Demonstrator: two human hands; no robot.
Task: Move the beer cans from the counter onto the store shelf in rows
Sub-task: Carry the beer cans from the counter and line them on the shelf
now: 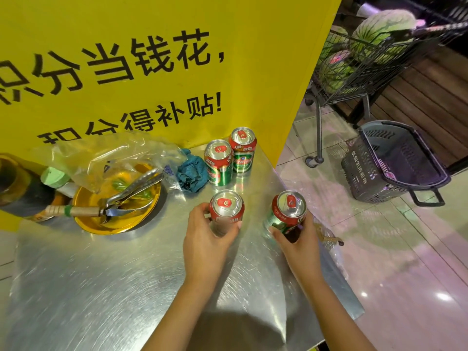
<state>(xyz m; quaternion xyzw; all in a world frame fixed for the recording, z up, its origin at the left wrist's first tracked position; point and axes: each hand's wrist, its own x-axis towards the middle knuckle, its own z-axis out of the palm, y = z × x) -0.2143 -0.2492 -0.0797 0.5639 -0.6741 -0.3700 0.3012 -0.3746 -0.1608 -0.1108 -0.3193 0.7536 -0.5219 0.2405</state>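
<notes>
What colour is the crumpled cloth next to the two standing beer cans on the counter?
Teal blue-green; the crumpled cloth shows best in the head view.

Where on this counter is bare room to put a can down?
The near counter, in front of the gold bowl and left of the left hand, is bare. The back is crowded: bowl, plastic bag, teal cloth, two standing cans.

Head camera looks steeply down, close over counter [126,287].
</notes>
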